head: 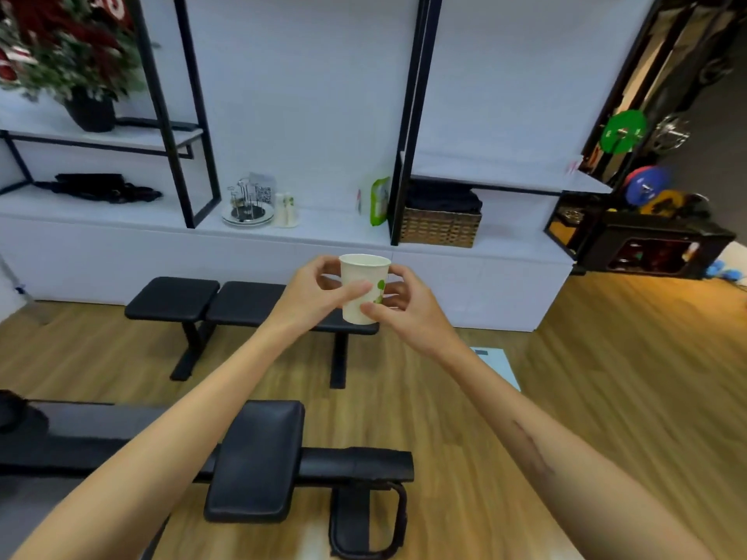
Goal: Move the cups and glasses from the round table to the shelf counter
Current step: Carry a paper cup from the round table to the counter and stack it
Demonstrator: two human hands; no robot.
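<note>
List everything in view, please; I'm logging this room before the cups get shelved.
Paper cup: one, white with green print, held in mid-air.
Counter: one, white, along the wall.
Glass rack: one, silver, on the counter.
Cup stack: white, beside the rack.
Green bag: one, on the counter.
Basket: one, woven brown, on the counter.
Benches: two, black, on the wood floor.
Plant: one, upper left shelf.
Left hand: holds the cup.
Right hand: holds the cup.
</note>
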